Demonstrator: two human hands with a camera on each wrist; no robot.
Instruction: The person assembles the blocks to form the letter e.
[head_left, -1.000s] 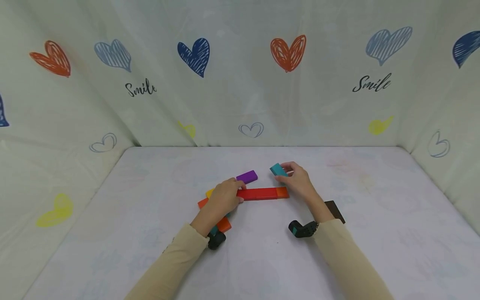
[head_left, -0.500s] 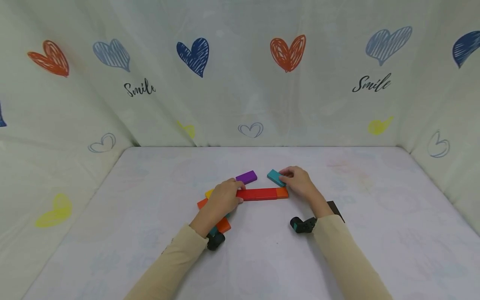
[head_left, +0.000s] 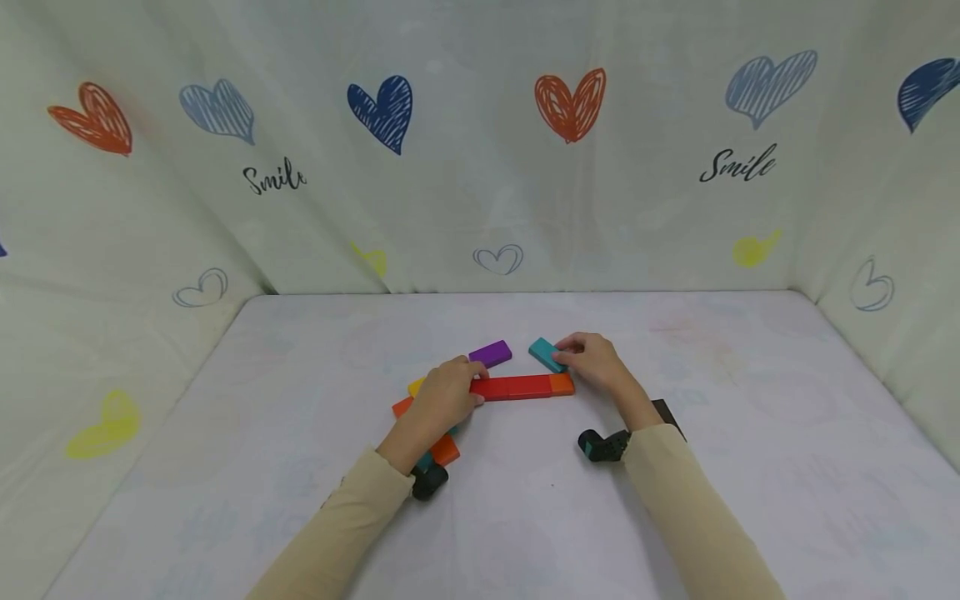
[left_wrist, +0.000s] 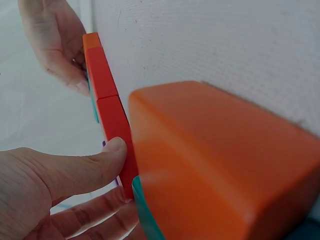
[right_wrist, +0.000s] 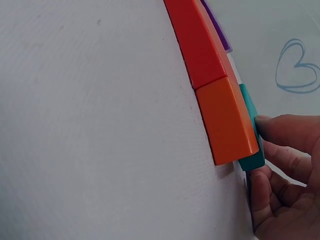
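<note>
My left hand [head_left: 442,398] pinches the left end of a row made of red blocks [head_left: 517,388] and one orange block [head_left: 562,384]. Its thumb presses the red near face in the left wrist view, with the fingers curled behind. Beyond the row's right end, a teal block [head_left: 543,350] lies at a slant, its right side pinched by my right hand [head_left: 594,361]. In the right wrist view the teal block [right_wrist: 253,131] sits close behind the orange block [right_wrist: 227,120]. A purple block [head_left: 491,354] lies behind the row, near the left fingers.
Under and around my left wrist lie a yellow block [head_left: 416,387], orange blocks [head_left: 446,450] and a teal block [head_left: 424,461], partly hidden. Black wrist cameras [head_left: 430,482] hang at both wrists. A dark rectangular thing [head_left: 667,414] shows beside the right sleeve. A heart-printed curtain [head_left: 480,167] stands behind the table.
My right hand has brought the teal block slightly leftward and down toward the table, just behind the row's right end. The left hand keeps its hold on the red block.
</note>
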